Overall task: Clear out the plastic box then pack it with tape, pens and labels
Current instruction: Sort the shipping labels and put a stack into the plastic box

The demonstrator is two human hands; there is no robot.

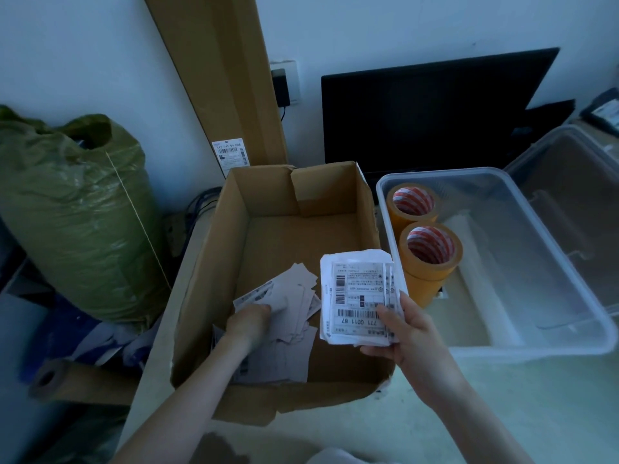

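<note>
Your right hand (402, 333) grips a stack of shipping labels (360, 296), thumb across the printed face and fingers curled beneath, held above the gap between the cardboard box (214, 262) and the plastic box (586, 316). Your left hand (249, 321) reaches down into the cardboard box, fingers closed over loose labels (291, 309) scattered on its floor; whether it has one pinched or is only pressing them, I cannot tell.

Risk: the held stack is uneven, edges fanned and corners out of line, so a slackened thumb could let sheets slide off onto the table or back into the cardboard box. The loose labels overlap at odd angles; a hurried grab may crease them or leave some behind.

Condition of the plastic box: clear, lidless, just right of the cardboard box, holding tape rolls (430, 251) standing along its left wall, the nearer pile at least two high. No pens or labels visible inside yet. The remaining floor appears free.
</note>
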